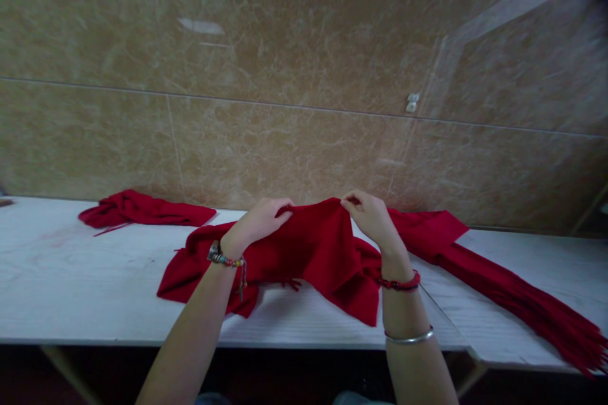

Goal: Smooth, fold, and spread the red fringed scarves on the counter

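Note:
A red cloth with some fringe, like a scarf (308, 240), hangs between my two hands over the white table. My left hand (263, 218) pinches its upper edge on the left. On the right, my right hand (368, 212) grips the same edge between thumb and fingers. The cloth's lower folds spread on the tabletop, with a bit of fringe showing underneath. My fingertips are partly hidden by the fabric.
A crumpled red cloth (147, 210) lies at the back left. To the right, a long red fringed scarf (513, 291) stretches to the front edge of the white table (85, 291). Behind stands a brown marbled tile wall (285, 44).

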The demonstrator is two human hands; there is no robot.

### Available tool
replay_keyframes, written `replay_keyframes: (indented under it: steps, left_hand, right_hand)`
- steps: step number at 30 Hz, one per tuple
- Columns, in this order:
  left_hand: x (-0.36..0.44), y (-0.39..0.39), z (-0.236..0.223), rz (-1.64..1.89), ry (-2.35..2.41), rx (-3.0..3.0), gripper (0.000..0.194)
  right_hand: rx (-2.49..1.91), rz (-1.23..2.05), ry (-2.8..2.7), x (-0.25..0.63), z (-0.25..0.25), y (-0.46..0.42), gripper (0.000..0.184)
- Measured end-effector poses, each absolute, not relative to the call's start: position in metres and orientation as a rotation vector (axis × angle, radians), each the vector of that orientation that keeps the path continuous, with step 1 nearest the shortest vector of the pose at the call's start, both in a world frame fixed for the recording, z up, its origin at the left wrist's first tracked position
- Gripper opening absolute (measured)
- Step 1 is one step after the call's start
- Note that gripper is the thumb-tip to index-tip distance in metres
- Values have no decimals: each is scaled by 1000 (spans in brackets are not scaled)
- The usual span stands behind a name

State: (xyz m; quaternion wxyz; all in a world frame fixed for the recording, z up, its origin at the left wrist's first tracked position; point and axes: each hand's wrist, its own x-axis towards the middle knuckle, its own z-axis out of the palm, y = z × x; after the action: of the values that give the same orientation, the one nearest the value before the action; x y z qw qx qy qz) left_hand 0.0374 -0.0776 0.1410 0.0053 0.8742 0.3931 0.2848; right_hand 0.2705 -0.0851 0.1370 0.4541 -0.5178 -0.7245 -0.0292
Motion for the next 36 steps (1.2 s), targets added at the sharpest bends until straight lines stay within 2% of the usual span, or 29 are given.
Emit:
replay_keyframes:
  steps: [2,6,10,14,19,31,36]
  left_hand:
    - [38,-80,143,942,1278,2728,22]
    - [42,-85,146,908,1249,2788,24]
    - [46,-91,148,845,1238,2819,23]
    - [44,-93,149,824,1318,2823,22]
    - [43,-92,150,822,1338,2809,22]
    - [22,-73,144,719,1405,2726,21]
    - [32,-80,147,660,1399,2747,22]
  right_hand:
    - [-1221,-76,-1877,267,134,-84,10]
    - [-1001,5,-2088,245,131,-89,31]
    - [-1008,146,-2189,227,136,-96,17]
    - [-991,216,-2149,227,141,-99,21]
    - [-1035,253,-2140,225,142,-103,12]
    - [-1370,-91,-1898,271,136,-83,12]
    - [-1097,54,-2160,244,131,-90,35]
